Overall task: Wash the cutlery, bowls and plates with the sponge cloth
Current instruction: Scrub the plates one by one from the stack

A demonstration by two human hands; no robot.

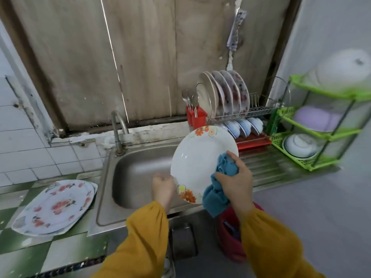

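R hand [236, 182]: curled round blue sponge cloth [225, 167], pressed to plate [198, 157] face. L hand [163, 187]: pinching plate's lower rim. Held tilted over sink [138, 173]. Risk: one-edge grip, prob. slick rim; hard wipe may slip it, chip on steel.

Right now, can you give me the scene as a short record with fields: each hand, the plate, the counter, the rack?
left hand: grips the flowered plate by its lower rim
right hand: presses the blue cloth on the plate's face
plate position: tilted, over the sink
left counter: stack of plates, beside the sink
rack: upright plates, bowls beneath, cutlery in red holder
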